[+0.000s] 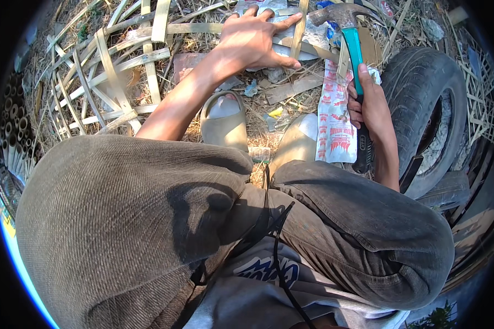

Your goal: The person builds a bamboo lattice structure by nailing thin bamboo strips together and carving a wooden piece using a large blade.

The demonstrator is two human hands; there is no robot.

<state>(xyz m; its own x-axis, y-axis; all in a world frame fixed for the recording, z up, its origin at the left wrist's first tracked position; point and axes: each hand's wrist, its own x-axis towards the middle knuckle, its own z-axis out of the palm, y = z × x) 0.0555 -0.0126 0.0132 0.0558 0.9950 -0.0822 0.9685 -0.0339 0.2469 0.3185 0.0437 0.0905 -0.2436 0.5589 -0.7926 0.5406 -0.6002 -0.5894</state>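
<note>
My right hand [370, 101] is closed around the handle of a claw hammer [352, 52]. The handle is teal above and black at its lower end, and the rusty steel head points up and away from me. At top centre, my left hand [251, 41] is spread palm down over split bamboo strips. Its index fingertip and thumb come close to an upright bamboo strip [299, 30]; whether they touch it I cannot tell. An open lattice of woven bamboo strips [107, 71] extends to the left of that hand.
A worn tyre [398, 77] stands at the right, beside a red-and-white printed plastic wrapper [335, 115]. My slippered feet [225, 123] are between my hands and knees. Bamboo tubes [13, 126] are stacked far left. Another woven lattice [480, 98] lies beyond the tyre. Scraps and straw cover the ground.
</note>
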